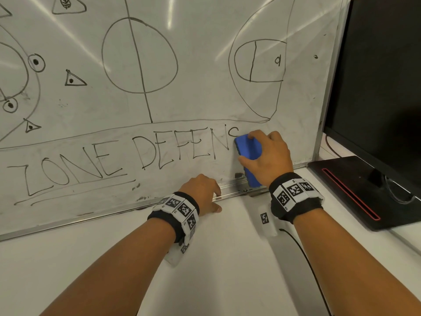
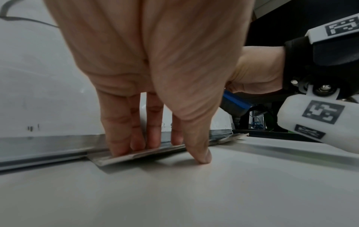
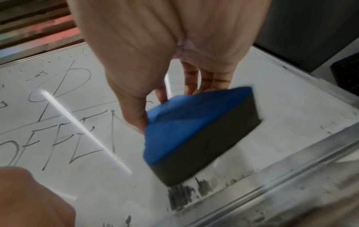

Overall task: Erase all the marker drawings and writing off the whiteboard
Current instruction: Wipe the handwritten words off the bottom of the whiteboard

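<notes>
**Eraser at the end of the lettering, lower right of the board**

White desk (image 1: 227,258) carries the whiteboard (image 1: 205,106), which stands on its long edge at the far side, with a black monitor (image 1: 382,76) just to its right. Black marker covers the board: a large circle cut by a long line, a smaller divided circle to the right, dotted rings and small triangles on the left, and "ZONE DEFENS" in tall capitals along the bottom, the first word underlined. Grey smears cloud the lower right area near the aluminium frame (image 1: 114,210).

Right hand (image 1: 268,153) holds the eraser (image 1: 249,153), blue on the back and dark felt underneath; thumb on the left edge, fingers curled over the far end, the felt apparently flat on the board, though the wrist view is blurred. It sits just right of the last letter. Left hand (image 1: 201,190) rests with straight fingers pressing the frame's bottom rail, thumb tip on the desk.
</notes>
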`<state>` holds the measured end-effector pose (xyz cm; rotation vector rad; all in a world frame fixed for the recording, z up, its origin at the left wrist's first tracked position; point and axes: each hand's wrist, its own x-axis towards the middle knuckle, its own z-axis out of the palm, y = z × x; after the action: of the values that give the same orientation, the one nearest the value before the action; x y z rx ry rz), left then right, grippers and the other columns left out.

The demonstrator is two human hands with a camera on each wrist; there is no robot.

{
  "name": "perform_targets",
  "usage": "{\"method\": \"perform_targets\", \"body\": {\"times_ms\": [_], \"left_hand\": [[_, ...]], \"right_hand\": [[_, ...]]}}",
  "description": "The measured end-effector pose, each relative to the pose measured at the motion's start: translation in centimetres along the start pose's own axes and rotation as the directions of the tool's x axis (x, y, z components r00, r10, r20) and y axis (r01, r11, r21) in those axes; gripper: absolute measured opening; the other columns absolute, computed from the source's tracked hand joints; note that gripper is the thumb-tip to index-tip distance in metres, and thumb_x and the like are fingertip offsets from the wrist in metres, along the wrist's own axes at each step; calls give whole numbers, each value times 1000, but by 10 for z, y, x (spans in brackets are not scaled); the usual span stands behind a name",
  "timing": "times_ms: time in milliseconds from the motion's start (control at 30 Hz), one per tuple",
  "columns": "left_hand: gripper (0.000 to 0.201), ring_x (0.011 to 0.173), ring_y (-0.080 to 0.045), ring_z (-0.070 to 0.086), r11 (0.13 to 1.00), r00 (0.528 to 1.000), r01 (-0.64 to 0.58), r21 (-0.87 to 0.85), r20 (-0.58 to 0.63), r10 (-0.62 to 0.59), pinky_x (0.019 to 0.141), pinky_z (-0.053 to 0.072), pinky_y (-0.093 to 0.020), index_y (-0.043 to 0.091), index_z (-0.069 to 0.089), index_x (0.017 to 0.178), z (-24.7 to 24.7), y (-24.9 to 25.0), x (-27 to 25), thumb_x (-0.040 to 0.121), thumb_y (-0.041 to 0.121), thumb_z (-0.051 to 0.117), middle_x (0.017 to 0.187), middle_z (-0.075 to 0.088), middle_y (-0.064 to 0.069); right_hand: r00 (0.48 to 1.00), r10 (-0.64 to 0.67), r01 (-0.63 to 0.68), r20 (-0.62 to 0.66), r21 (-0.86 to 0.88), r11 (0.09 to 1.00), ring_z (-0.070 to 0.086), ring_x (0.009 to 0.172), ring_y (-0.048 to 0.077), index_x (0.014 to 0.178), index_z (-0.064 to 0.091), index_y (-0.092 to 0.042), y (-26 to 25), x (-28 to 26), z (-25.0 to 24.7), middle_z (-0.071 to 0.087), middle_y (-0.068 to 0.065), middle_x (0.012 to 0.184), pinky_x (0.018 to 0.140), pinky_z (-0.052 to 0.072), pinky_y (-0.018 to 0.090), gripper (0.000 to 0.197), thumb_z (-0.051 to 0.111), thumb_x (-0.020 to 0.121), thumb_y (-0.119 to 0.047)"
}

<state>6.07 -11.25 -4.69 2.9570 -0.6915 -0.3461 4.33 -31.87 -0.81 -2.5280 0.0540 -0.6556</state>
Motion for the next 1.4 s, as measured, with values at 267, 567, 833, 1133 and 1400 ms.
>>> {"method": "perform_targets", "body": {"times_ms": [267,567,833,1133,1400], "left_hand": [[53,103,-20,60,1000,1000,-2,-1,7,2,91,53,-35,31,65,125,1,-2,4,79,53,77,120,59,0],[53,106,-21,60,1000,1000,2,-14,3,-2,93,52,-35,30,64,127,2,-1,3,80,52,76,124,59,-1],[55,110,-21,60,1000,1000,5,0,2,-5,94,52,-36,30,63,130,3,0,2,81,52,75,128,57,-1],[53,109,-21,61,1000,1000,0,-14,0,0,94,52,-35,29,63,129,3,0,-1,82,51,75,127,58,-1],[53,110,-21,60,1000,1000,-9,-12,-10,9,94,51,-35,30,63,130,2,1,-3,83,51,74,128,59,-1]], "right_hand": [[999,-13,14,-32,36,999,47,88,16,128,54,-29,-2,2,0,43,1,107,73,37,24,56,77,79,-43],[991,-48,61,-124,103,993,46,91,14,130,59,-26,-11,5,1,42,1,107,81,41,23,57,79,79,-41],[992,-77,90,-105,124,988,46,89,12,129,61,-25,-10,3,4,42,1,106,80,37,20,57,80,76,-37],[996,-48,57,-73,130,990,46,88,13,125,58,-29,-13,1,6,43,0,105,78,43,25,55,79,75,-41],[997,-44,50,-57,108,993,47,86,14,125,58,-29,-13,-1,10,44,0,104,75,37,23,55,78,76,-42]]}}
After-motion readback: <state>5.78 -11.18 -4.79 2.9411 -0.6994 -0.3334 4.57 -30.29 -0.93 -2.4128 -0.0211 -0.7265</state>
